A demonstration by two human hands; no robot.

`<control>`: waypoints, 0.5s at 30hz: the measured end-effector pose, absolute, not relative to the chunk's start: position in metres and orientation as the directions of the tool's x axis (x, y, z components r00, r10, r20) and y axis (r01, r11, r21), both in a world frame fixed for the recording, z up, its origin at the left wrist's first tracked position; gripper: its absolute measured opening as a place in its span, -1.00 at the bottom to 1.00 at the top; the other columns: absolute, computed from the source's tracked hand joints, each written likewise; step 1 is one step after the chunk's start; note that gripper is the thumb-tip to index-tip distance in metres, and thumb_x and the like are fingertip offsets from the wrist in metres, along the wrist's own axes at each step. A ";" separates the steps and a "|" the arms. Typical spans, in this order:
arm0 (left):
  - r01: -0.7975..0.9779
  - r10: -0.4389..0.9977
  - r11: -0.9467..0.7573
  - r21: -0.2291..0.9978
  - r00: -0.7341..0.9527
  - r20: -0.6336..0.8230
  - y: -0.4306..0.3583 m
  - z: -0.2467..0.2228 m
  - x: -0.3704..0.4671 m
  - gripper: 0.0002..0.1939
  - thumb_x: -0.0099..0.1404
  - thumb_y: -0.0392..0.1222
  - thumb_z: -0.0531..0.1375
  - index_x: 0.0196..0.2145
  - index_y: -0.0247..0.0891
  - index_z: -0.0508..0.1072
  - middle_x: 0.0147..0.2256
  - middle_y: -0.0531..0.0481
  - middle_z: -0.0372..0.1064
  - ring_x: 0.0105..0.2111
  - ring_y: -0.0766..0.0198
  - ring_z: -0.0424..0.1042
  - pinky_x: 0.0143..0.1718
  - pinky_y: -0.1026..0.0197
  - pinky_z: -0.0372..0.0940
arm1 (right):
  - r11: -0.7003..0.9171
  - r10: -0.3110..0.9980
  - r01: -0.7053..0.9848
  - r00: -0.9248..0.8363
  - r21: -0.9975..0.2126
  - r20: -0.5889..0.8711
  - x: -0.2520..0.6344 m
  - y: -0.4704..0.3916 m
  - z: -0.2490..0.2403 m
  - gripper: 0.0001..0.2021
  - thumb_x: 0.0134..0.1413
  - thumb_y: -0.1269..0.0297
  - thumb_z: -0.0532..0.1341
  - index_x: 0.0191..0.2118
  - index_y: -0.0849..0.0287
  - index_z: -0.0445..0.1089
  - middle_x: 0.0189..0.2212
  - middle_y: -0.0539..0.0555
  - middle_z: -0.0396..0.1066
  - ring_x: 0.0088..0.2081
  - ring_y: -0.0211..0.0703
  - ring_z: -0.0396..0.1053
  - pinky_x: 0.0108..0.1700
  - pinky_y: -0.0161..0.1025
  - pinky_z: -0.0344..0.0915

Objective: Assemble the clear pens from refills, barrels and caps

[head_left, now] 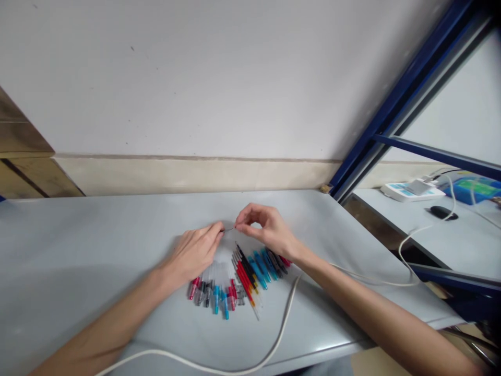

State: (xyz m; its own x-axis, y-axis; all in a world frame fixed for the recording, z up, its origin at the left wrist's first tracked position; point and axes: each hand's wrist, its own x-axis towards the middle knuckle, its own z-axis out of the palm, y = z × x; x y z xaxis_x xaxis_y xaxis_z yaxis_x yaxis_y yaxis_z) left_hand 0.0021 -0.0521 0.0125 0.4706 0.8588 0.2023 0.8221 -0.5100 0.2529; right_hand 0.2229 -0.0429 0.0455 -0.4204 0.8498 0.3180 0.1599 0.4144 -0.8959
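My left hand (pixel 198 250) is closed, its fingertips pinching one end of a thin dark piece (pixel 228 230). Thumb and forefinger of my right hand (pixel 266 225) pinch together at the other end of that thin piece, just above the table. Below my hands lie clear pen barrels with pink, grey and blue grips (pixel 216 298). Beside them is a fan of red and black refills (pixel 246 274). Blue and dark pen parts (pixel 263 265) lie under my right wrist, which partly hides the pink ones at the end.
A white cable (pixel 287 313) curves across the front of the grey table (pixel 97 235). Past a blue metal frame (pixel 352 156) on the right, a white power strip (pixel 410 189) and a black mouse (pixel 443 212) lie on another surface. A wall stands behind.
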 end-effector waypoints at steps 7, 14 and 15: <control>0.785 0.824 -0.562 0.261 0.505 0.255 -0.054 0.012 0.004 -0.69 0.55 -0.03 -0.12 -0.19 -0.14 0.35 -0.30 0.05 0.45 -0.40 0.22 0.42 -0.38 0.21 0.09 | 0.330 0.922 0.045 -0.229 -0.943 0.311 0.230 -0.033 0.029 -0.85 0.12 0.24 0.33 -0.23 0.16 0.41 -0.28 0.06 0.49 -0.23 -0.14 0.50 -0.13 -0.18 0.37; 0.758 0.797 -0.593 0.272 0.505 0.330 -0.053 0.014 0.002 -0.64 0.55 -0.02 -0.10 -0.28 -0.15 0.39 -0.38 0.05 0.43 -0.37 0.23 0.42 -0.36 0.24 0.09 | 0.310 0.937 0.009 -0.173 -0.951 0.304 0.235 -0.032 0.021 -0.83 0.08 0.25 0.34 -0.23 0.16 0.41 -0.32 0.06 0.51 -0.22 -0.10 0.53 -0.09 -0.16 0.37; 0.762 0.798 -0.590 0.266 0.500 0.337 -0.053 0.014 0.002 -0.63 0.55 -0.03 -0.10 -0.29 -0.15 0.39 -0.40 0.05 0.42 -0.38 0.23 0.42 -0.38 0.24 0.08 | 0.306 0.937 -0.006 -0.178 -0.952 0.302 0.235 -0.033 0.020 -0.83 0.07 0.25 0.35 -0.23 0.16 0.42 -0.32 0.06 0.52 -0.22 -0.10 0.53 -0.08 -0.15 0.37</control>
State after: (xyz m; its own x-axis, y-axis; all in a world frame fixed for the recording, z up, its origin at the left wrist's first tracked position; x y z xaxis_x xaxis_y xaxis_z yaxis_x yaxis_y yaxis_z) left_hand 0.0016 -0.0529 0.0144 0.5002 0.7975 0.3373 0.7618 -0.5905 0.2665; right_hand 0.2345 -0.0332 0.0200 -0.1780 0.9366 0.3019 -0.0057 0.3058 -0.9521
